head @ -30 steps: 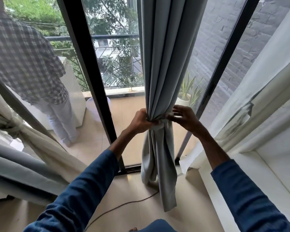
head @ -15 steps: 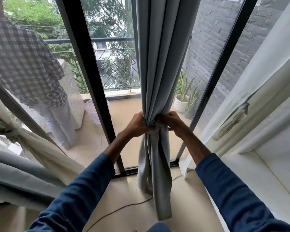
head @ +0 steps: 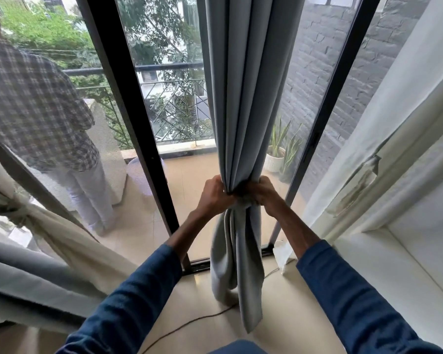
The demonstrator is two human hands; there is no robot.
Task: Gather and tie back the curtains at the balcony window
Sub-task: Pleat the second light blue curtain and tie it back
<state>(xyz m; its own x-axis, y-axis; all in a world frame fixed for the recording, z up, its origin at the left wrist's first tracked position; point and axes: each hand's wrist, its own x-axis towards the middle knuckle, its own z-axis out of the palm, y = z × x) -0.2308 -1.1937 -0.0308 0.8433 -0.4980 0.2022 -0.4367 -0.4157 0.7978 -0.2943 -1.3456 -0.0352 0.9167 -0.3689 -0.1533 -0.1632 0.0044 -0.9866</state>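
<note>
A grey-blue curtain [head: 246, 98] hangs in front of the balcony window, gathered into one tight bunch at waist height. My left hand [head: 213, 196] grips the bunch from the left and my right hand [head: 262, 192] from the right, both with fingers closed on the fabric at a grey tie band [head: 241, 205] wrapped around it. Below the hands the curtain's tail falls loose to the floor. A cream curtain [head: 23, 213] at the left is knotted back.
A person in a checked shirt [head: 36, 108] stands outside on the balcony, left. Black window frames [head: 138, 139] cross the view. A potted plant [head: 276, 154] sits outside. A thin cable [head: 189, 325] lies on the floor. A white ledge [head: 394, 277] runs along the right.
My two hands have drawn closer together on the bunch and tightened it. The curtain's tail swung slightly, and my view tilted up a little.
</note>
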